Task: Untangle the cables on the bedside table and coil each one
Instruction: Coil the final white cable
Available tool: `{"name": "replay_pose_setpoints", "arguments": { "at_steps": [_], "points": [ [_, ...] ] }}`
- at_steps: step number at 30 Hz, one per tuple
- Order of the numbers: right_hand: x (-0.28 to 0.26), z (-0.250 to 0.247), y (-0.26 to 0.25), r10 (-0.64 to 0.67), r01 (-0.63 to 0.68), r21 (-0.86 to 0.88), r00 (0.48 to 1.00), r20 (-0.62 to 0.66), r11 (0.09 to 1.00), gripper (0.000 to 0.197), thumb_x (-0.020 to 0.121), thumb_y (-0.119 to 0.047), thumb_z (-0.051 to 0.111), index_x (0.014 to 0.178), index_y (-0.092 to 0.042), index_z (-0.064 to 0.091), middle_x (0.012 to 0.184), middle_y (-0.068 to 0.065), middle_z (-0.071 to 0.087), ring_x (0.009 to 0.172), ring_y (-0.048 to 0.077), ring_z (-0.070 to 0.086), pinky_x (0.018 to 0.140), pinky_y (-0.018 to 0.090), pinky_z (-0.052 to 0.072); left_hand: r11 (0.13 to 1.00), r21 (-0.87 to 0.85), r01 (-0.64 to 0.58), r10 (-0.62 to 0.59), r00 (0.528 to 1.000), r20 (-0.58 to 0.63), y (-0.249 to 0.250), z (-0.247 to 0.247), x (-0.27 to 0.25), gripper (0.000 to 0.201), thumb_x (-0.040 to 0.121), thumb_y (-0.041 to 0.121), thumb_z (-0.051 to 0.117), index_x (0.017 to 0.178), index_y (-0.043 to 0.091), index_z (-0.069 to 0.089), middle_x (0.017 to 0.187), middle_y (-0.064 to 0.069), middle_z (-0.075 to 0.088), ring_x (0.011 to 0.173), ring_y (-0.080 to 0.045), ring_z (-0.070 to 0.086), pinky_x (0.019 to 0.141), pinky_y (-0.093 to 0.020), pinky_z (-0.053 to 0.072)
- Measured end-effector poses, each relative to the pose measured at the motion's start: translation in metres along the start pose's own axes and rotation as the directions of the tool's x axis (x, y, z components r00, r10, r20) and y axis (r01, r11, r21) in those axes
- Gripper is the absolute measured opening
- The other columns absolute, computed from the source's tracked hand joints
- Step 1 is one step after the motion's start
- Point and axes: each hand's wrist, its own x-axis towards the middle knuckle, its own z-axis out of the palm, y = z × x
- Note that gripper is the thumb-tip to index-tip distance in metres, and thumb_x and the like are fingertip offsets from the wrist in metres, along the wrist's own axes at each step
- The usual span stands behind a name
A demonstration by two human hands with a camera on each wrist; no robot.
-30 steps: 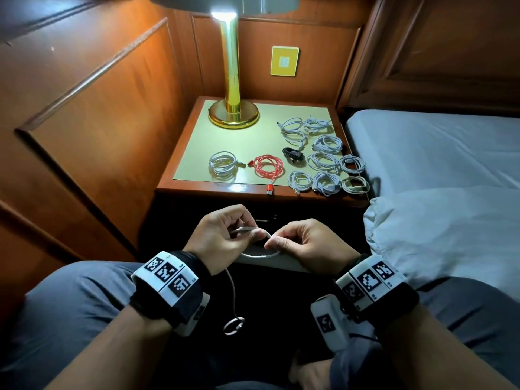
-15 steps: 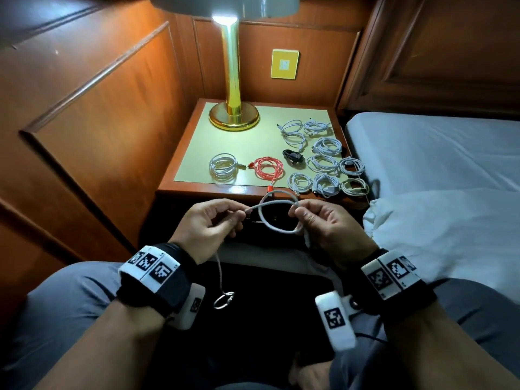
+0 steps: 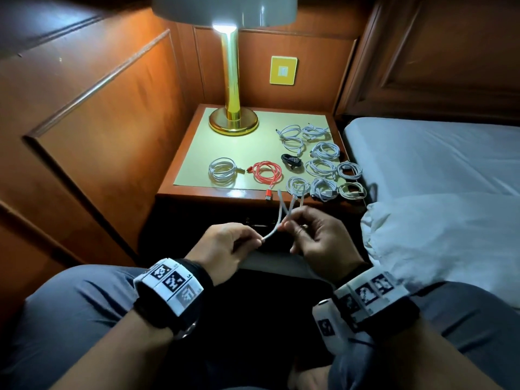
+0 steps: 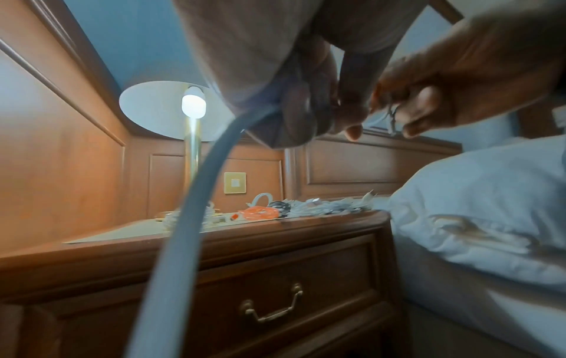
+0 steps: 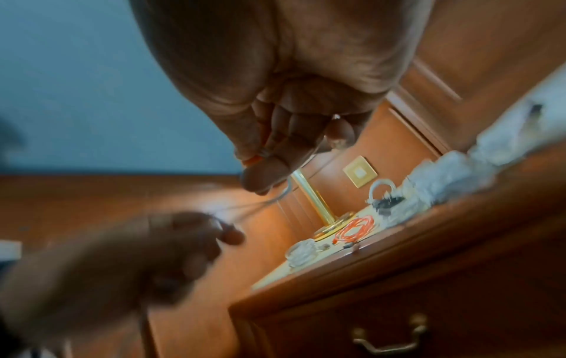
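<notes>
White cable [image 3: 277, 225], one item, held in the air between both hands in front of the bedside table [image 3: 197, 192], just short of its front edge.

Change noted: half a second ago a single round loop stood open between the hands; now that loop is gathered into several short strands pinched together at the right hand [image 3: 318, 240], fingers and thumb curled round the bundle. A second ago the hands sat lower, nearer the lap. Judged meaning: coiling of this cable is well under way, with loops accumulating on the right side.

Left hand [image 3: 225, 249]: fingers curled, pinching the cable's feed end; the remaining length trails down past the left wrist camera (slack amount cannot be told).

Orientation: the taut span runs from low at the left hand up to the right hand, long axis roughly left-to-right and rising. Free strands fan upward from the right hand toward the table, one tip pointing away from the person.

Already on the table, coiled: red cable [image 3: 266, 171], black cable [image 3: 291, 161], a grey-white coil [image 3: 222, 170] and a cluster of white coils [image 3: 323, 164] at the right. Brass lamp [image 3: 233, 119] at rear.
</notes>
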Motion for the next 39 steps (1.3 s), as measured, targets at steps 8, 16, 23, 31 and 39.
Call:
{"name": "replay_pose_setpoints", "arguments": {
  "at_steps": [8, 16, 23, 31, 39],
  "points": [
    [0.002, 0.006, 0.011, -0.073, 0.094, -0.158, 0.989, 0.131, 0.983, 0.009, 0.096, -0.020, 0.064, 0.088, -0.023, 0.065, 0.083, -0.013, 0.071, 0.062, 0.002, 0.062, 0.060, 0.021, 0.050, 0.992, -0.007, -0.123, 0.123, 0.990, 0.064, 0.011, 0.000, -0.003, 0.010, 0.090, 0.025, 0.071, 0.087, 0.016, 0.075, 0.081, 0.009, 0.071, 0.076, 0.000, 0.066, 0.069, -0.026, 0.055],
    [0.002, 0.009, 0.000, 0.159, -0.224, 0.141, 0.917, 0.366, 0.964, 0.017, 0.102, -0.013, 0.053, 0.090, -0.002, 0.058, 0.074, 0.008, 0.071, 0.041, 0.023, 0.050, 0.041, 0.026, 0.036, 0.995, -0.097, -0.020, 0.008, 0.993, -0.119, 0.009, -0.012, 0.003, 0.029, 0.082, 0.042, 0.073, 0.093, 0.017, 0.066, 0.071, 0.004, 0.062, 0.061, -0.015, 0.058, 0.061, -0.029, 0.051],
    [0.003, 0.009, -0.003, 0.197, -0.349, 0.265, 0.861, 0.469, 0.899, 0.016, 0.103, -0.011, 0.049, 0.092, -0.002, 0.057, 0.073, 0.010, 0.067, 0.038, 0.018, 0.049, 0.038, 0.022, 0.035, 0.993, -0.120, -0.007, -0.009, 0.991, -0.132, 0.015, -0.010, 0.002, 0.022, 0.083, 0.037, 0.073, 0.083, 0.017, 0.064, 0.072, 0.005, 0.063, 0.065, -0.016, 0.059, 0.060, -0.030, 0.051],
    [-0.001, 0.010, -0.011, 0.233, -0.531, 0.516, 0.813, 0.534, 0.672, 0.014, 0.090, -0.018, 0.053, 0.085, -0.005, 0.050, 0.061, 0.005, 0.046, 0.040, 0.009, 0.036, 0.034, 0.016, 0.028, 0.973, -0.216, 0.076, -0.096, 0.992, -0.084, 0.015, -0.007, 0.002, 0.041, 0.076, 0.043, 0.083, 0.106, 0.025, 0.061, 0.097, 0.006, 0.063, 0.079, -0.015, 0.061, 0.067, -0.020, 0.052],
    [-0.002, 0.013, -0.012, 0.284, -0.587, 0.545, 0.791, 0.541, 0.598, 0.028, 0.097, -0.034, 0.054, 0.081, -0.010, 0.051, 0.062, 0.000, 0.037, 0.047, 0.006, 0.030, 0.039, 0.015, 0.023, 0.908, -0.304, 0.287, -0.252, 0.956, 0.150, 0.015, -0.002, 0.004, 0.014, 0.097, 0.005, 0.060, 0.104, 0.015, 0.067, 0.085, -0.001, 0.075, 0.080, -0.015, 0.072, 0.078, -0.033, 0.058]
  ]
}}
